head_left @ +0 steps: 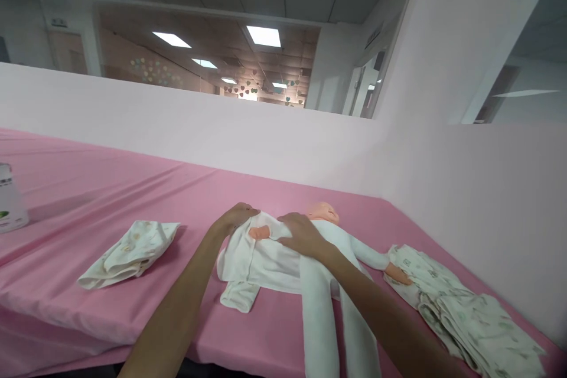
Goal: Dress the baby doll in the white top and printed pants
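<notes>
We have a doll on a pink sheet, head away from us and white-clad legs pointing to the near edge, presumably so both arms can be reached. White garment lies across its side on our left, with a loose sleeve hanging down toward us.

Left hand sits on the garment's far edge, fingers curled over the cloth; the thumb side is hidden, so we can't tell if it pinches. Right hand rests on the garment by the doll's chest, thumb apart from the fingers with cloth between (grip or just a press, we can't say). The doll's small hand pokes out between the two, so we'd guess the hands flank it to steady the fabric there.

The doll's other arm is stretched out to our right, its hand touching patterned cloths, maybe just clear of the work. Folded cloth lies on the left, apart from the doll; white bottle at the far left, cut off by the frame, probably parked out of the way.
</notes>
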### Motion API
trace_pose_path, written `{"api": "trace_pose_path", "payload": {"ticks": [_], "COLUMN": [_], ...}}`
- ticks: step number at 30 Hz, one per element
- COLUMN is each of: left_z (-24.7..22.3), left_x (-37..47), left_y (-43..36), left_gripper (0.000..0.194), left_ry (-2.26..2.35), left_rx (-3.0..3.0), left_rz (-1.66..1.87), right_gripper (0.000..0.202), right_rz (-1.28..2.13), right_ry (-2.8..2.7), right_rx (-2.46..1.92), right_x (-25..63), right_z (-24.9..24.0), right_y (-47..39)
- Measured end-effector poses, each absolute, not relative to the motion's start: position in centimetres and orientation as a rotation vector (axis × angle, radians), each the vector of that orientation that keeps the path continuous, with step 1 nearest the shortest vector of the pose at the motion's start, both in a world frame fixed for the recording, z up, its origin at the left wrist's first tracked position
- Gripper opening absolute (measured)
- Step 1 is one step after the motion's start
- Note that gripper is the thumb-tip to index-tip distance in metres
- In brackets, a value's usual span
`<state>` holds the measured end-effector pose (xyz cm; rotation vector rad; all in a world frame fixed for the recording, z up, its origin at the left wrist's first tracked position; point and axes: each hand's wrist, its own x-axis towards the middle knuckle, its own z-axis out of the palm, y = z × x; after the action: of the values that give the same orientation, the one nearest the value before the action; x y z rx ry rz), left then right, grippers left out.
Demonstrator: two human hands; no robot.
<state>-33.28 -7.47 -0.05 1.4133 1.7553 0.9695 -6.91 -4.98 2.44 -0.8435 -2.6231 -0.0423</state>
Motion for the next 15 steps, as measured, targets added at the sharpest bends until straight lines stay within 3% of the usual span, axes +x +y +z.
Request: {"api": "trace_pose_path", "payload": {"ticks": [6,12,15], "left_z": [3.0,7.1,9.6], "left_x": [-31.4,-29.4,-26.6], "left_y": [-9.3,-10.2,-10.9], "left_gripper": [0.047,0.046,0.035], "left_ry": [1.398,1.181,1.108], "left_rx": [1.196,1.110,1.258], "left_rz": [1.339,1.573,1.592], "right_gripper": [0.025,0.042,0.042], "right_rz": [-0.112,-0.127,-0.245], "right_ry": [-2.822,-2.681,-2.663], "right_rx": [-0.746,-0.923,-1.057], "right_x": [-12.6,-11.8,-12.2], "right_z": [1.3,2.2,2.3], "right_y": [-4.1,-2.8,-2.8]}}
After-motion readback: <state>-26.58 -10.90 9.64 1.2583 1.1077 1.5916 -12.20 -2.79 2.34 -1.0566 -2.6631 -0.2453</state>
